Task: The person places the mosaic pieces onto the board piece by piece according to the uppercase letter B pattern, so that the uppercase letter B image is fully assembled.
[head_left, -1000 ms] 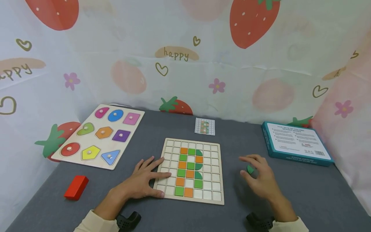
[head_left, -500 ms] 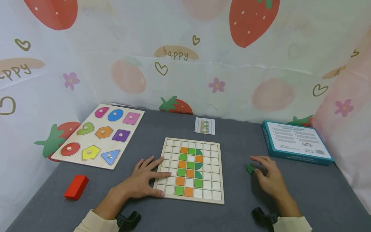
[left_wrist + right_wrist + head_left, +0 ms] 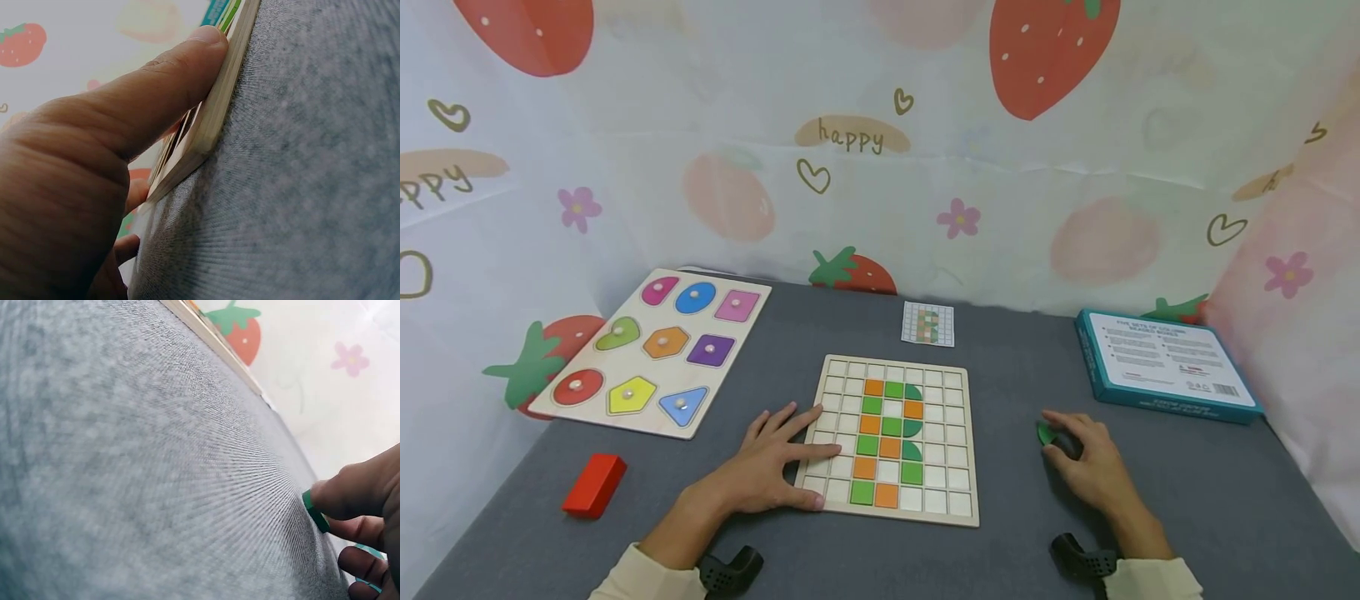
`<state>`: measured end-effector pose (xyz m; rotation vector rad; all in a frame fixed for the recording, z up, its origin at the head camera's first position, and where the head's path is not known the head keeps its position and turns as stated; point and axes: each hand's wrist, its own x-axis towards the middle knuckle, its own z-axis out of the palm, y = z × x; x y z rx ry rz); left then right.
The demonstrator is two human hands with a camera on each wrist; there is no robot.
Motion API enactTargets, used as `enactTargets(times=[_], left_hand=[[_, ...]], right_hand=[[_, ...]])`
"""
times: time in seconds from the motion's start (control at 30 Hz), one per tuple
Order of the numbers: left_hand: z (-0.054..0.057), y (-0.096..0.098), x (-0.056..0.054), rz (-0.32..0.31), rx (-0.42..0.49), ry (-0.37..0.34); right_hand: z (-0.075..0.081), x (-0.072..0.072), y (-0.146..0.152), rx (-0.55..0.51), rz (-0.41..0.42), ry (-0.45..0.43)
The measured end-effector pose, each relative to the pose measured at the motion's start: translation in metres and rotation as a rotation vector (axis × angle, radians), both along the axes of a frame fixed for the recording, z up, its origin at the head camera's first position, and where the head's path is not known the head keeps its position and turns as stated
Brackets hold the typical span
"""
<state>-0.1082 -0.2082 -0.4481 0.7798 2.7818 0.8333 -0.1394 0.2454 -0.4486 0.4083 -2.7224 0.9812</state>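
In the head view, a square wooden grid board (image 3: 972, 446) lies flat, with white, orange, light green and rounded dark green tiles in its cells. My left hand (image 3: 778, 467) rests on its left edge, fingers spread. The left wrist view has that thumb (image 3: 181, 69) on the board's rim (image 3: 215, 119). Right of the board, my right hand (image 3: 1092, 461) pinches a small green tile (image 3: 1044, 432) close to the cloth. Thumb and a finger meet the green tile (image 3: 315, 512) in the right wrist view; its full outline is partly covered.
A small pattern card (image 3: 928, 324) lies behind the board. At the left are a knobbed shape puzzle (image 3: 647, 354) and a red block (image 3: 594, 486). A teal box (image 3: 1168, 365) sits at the right rear, before a strawberry-print curtain (image 3: 850, 208).
My right hand moved right, away from the board, leaving the green tile beside its fingertips. Then it came slightly back, with thumb and finger around the tile. My left hand stayed still.
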Motion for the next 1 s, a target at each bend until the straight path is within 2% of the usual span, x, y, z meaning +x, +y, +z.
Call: enactTargets(times=[0.23,0.7,0.8,1.0], left_hand=[[-0.0007,-0.0004,-0.0004,-0.005,-0.001,0.010],[-0.0003,0.0002,0.0006,-0.003,0.001,0.005],[0.0000,0.0006,0.0009,-0.005,0.005,0.004],[-0.0013,0.0006,0.0002,0.003,0.007,0.001]], right_hand=[[0.0005,0.0008,-0.0009,0.021,-0.019,-0.031],[-0.0026,0.0033,-0.0033,-0.001,0.029,0.033],[-0.0041,0.0018,-0.0026,0.024,0.035,0.045],[-0.0026,-0.0005,-0.0044,0.105,0.035,-0.013]])
